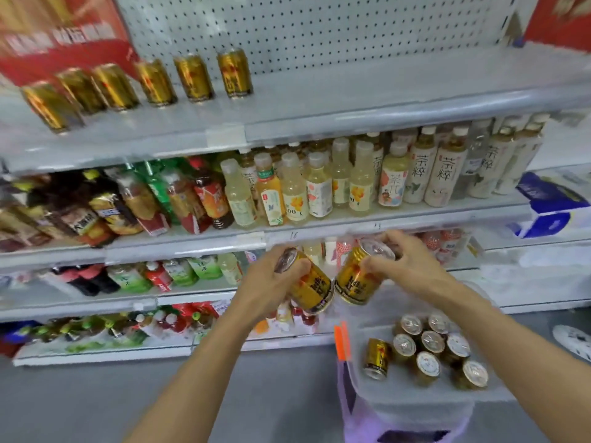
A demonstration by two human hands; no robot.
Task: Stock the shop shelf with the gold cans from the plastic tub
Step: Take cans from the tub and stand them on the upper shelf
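Two gold cans in hand, both lifted clear of the tub and held in front of the lower shelves. Left can (pixel 308 282) tilted, silver top pointing up-left; left hand (pixel 271 287) wraps it from the left side, fingers (pixel 300 266) clamped round the upper body near the rim. Right can (pixel 359 273) tilted the other way, top pointing up-right; right hand (pixel 406 266) grips it from the right, fingers (pixel 388 243) closed over the top rim and thumb against the side. The two cans' bases sit just beside each other, possibly touching (blur makes it hard to tell).

Plastic tub (pixel 358 334), clear, sits below the right forearm on a lilac stool (pixel 351 407). Inside: a cluster of upright cans (pixel 431 343) toward the tub's right half, silver tops showing, and one lying can (pixel 377 358) on its side near the tub's left wall.

Top shelf (pixel 383 91): a row of six shelved cans (pixel 160 81) standing along the left half, set back from the front edge; the right half is bare. Next shelf down carries pale tea bottles (pixel 319 183) at centre and right, darker bottles (pixel 128 199) at left. Grey floor (pixel 96 404) beneath.
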